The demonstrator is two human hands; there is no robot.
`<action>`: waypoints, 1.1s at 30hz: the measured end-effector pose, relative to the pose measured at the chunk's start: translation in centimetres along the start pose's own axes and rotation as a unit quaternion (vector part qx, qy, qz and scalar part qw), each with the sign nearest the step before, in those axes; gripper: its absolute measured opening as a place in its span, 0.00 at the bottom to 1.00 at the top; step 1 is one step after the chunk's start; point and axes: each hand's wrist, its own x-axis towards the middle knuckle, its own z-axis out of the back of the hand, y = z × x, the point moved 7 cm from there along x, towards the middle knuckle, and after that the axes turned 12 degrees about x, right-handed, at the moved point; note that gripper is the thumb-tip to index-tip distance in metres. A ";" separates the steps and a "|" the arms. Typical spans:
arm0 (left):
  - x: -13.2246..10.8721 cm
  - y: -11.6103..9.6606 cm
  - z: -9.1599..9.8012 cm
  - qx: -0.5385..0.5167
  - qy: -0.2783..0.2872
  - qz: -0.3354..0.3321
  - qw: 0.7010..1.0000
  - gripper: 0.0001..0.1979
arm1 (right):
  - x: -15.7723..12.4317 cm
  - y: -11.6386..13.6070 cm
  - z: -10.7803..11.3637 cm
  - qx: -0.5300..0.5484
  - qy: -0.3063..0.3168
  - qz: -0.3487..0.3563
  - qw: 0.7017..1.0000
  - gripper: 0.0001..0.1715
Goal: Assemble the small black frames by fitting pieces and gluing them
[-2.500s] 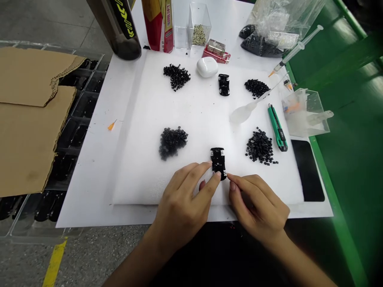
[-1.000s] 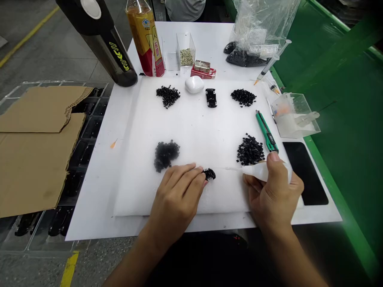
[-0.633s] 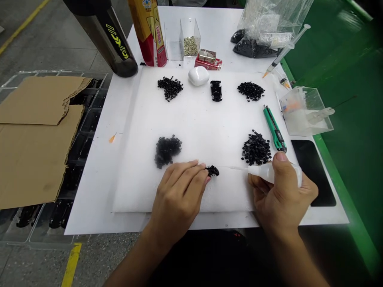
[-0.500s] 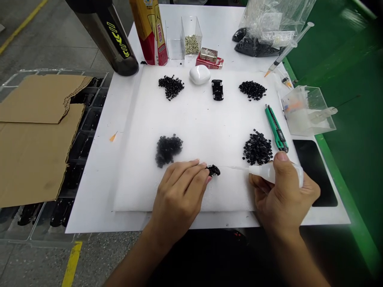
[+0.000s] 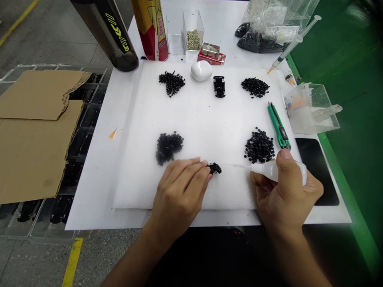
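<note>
My left hand (image 5: 182,189) is closed around a small black toy car body (image 5: 214,168) at the front of the white foam pad (image 5: 209,129); the fingers cover most of it. In my right hand (image 5: 285,191) is a white squeeze bottle (image 5: 269,170), gripped with the thumb on top. Its thin clear nozzle points left, with the tip close to the car body; whether they touch I cannot tell. Another black toy car body (image 5: 219,87) lies at the back of the pad. Small black square pieces (image 5: 259,146) are heaped just behind the bottle.
Other heaps of black bits (image 5: 169,147) lie on the pad. A green utility knife (image 5: 279,126) and a dark phone-like slab (image 5: 318,171) are at the right. Behind stand a dark bottle (image 5: 112,40) and a clear box (image 5: 193,30). Cardboard (image 5: 36,151) covers trays at the left.
The whole view has shifted slightly. Both hands keep their holds, and the nozzle stays near the toy car body with no clear movement.
</note>
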 end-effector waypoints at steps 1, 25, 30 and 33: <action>0.0 0.0 0.0 0.000 0.000 -0.001 1.000 0.09 | -0.1 0.1 -0.1 0.001 0.005 -0.001 1.000 0.24; 0.0 -2.0 2.2 -0.296 -0.041 0.132 0.945 0.07 | -2.5 -1.0 -0.4 0.125 0.115 -0.259 0.951 0.28; -0.1 -2.4 2.5 -0.318 -0.055 0.157 0.933 0.08 | -2.5 -1.5 -0.3 0.112 0.125 -0.291 0.942 0.28; -0.1 -2.5 2.6 -0.322 -0.060 0.162 0.931 0.07 | -2.4 -1.5 -0.4 0.108 0.134 -0.300 0.938 0.28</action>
